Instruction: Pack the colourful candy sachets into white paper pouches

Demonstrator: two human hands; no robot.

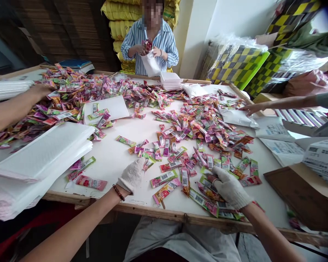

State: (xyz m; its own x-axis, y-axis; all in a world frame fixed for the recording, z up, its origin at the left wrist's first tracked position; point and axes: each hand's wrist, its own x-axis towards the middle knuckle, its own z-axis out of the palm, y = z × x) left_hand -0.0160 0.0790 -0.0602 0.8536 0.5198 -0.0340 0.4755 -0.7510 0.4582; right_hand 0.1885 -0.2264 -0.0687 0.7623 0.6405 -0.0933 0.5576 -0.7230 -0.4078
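Note:
A cut-finger white glove covers my left hand (132,175), which is near the table's front edge with its fingers bent together on a green and pink stick sachet (151,160). Farther right, my gloved right hand (231,187) lies palm down over a small heap of sachets (209,191), fingers stretched out and touching them. Between both hands lie loose sachets, among them a green one with a barcode (164,178) and an orange and pink one (166,191). The underside of each hand is hidden.
A large sachet pile (93,87) spreads over the white table (112,160). White padded mailers (43,160) are stacked at left. Opposite, a person (153,47) fills a white pouch (151,64). Other people's arms reach in from the left (19,105) and right (281,103). A brown envelope (303,196) lies right.

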